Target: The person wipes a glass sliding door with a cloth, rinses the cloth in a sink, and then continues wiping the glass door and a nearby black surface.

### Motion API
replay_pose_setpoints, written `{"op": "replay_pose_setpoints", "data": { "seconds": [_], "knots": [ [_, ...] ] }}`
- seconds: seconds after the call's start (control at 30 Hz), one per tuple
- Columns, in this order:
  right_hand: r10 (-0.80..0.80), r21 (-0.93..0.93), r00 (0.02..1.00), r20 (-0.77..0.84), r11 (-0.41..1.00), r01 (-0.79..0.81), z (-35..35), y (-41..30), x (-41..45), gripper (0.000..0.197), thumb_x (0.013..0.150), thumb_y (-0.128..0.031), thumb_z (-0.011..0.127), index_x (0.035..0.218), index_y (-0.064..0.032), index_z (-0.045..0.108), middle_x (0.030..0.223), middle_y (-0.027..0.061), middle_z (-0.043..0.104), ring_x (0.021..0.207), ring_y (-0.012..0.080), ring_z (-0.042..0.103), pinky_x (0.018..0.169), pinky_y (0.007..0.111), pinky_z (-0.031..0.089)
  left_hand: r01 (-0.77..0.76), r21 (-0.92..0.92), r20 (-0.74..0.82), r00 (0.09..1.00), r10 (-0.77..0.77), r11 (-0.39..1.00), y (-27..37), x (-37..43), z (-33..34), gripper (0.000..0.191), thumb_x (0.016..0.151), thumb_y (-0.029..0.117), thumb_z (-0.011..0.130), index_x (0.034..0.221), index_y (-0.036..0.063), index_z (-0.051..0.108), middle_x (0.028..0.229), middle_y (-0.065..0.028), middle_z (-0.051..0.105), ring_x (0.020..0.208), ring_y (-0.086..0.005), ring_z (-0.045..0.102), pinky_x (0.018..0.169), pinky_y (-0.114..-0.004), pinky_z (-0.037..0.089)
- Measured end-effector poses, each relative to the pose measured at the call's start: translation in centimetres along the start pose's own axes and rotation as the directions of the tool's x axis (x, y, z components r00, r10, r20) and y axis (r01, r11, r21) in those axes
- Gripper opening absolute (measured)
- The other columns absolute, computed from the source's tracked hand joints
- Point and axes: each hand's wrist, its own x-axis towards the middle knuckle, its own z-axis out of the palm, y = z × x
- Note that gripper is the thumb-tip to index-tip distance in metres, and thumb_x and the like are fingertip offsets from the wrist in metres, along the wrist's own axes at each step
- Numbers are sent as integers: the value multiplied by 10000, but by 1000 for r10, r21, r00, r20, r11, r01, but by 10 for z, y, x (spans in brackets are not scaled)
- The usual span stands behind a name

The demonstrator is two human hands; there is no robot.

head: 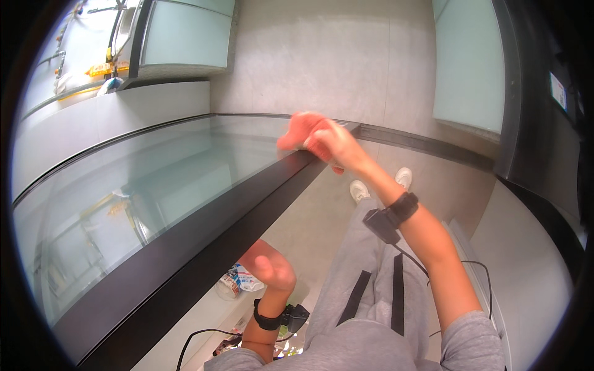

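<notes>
A glass door panel with a dark frame runs diagonally in front of me. At its upper end my right hand holds a red cloth against the frame and glass; the hand and cloth are slightly blurred. Lower down, my left hand is at the frame's near side, its thumb in view and its fingers partly hidden behind the dark edge. Whether the left hand grips the frame cannot be told. Both wrists wear black straps with small boxes and cables.
Pale green glass-fronted cabinets stand at the upper left and more at the right. A dark floor track crosses the grey floor. Packaged items lie on a white surface below the left hand. A black appliance-like panel is at far right.
</notes>
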Motion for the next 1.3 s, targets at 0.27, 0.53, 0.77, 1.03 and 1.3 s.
{"op": "replay_pose_setpoints", "data": {
  "seconds": [0.27, 0.53, 0.77, 1.03, 1.3],
  "knots": [
    [-169, 386, 891, 422, 922, -8, 53, -86, -41, 370, 804, -329, 383, 890, 2, 524, 722, 87, 553, 480, 177, 502, 403, 296, 421, 39, -153, -37, 998, -45, 987, 31, 16, 19, 649, 783, 293, 458, 1296, 29, 160, 1331, -123, 216, 1234, -244, 211, 1020, -394, 128],
    [-108, 389, 987, 115, 920, 55, 63, -130, -67, 439, 802, -424, 404, 960, -25, 497, 811, 93, 553, 663, 182, 551, 543, 298, 453, 156, -234, -113, 976, -186, 960, 49, 27, 20, 479, 747, 23, 430, 1198, 56, 272, 1160, -84, 354, 1091, -181, 355, 958, -353, 273],
    [-120, 120, 912, 392, 990, 78, 135, -169, -75, 373, 829, -342, 400, 978, -17, 503, 852, 71, 556, 733, 139, 531, 620, 265, 441, 169, -150, -93, 979, -184, 974, 32, 23, 19, 547, 673, -77, 428, 1175, 3, 226, 1115, -128, 304, 1025, -209, 349, 915, -338, 296],
    [-132, -247, 974, 182, 953, 175, 127, -169, -78, 443, 786, -276, 359, 1109, 20, 423, 892, 121, 577, 792, 191, 559, 715, 277, 444, 113, -131, -8, 993, -115, 985, 38, 21, 32, 572, 658, -44, 466, 1183, -44, 238, 1141, -172, 290, 1074, -279, 322, 888, -332, 329],
    [-172, -114, 974, 145, 975, 189, 84, -166, -118, 415, 740, -234, 372, 1060, 20, 441, 927, 130, 564, 811, 187, 550, 764, 238, 419, -83, -91, 208, 973, 101, 992, 51, 0, 38, 592, 654, -17, 507, 1184, -22, 242, 1150, -206, 290, 1072, -354, 353, 896, -377, 333]
  ]
}}
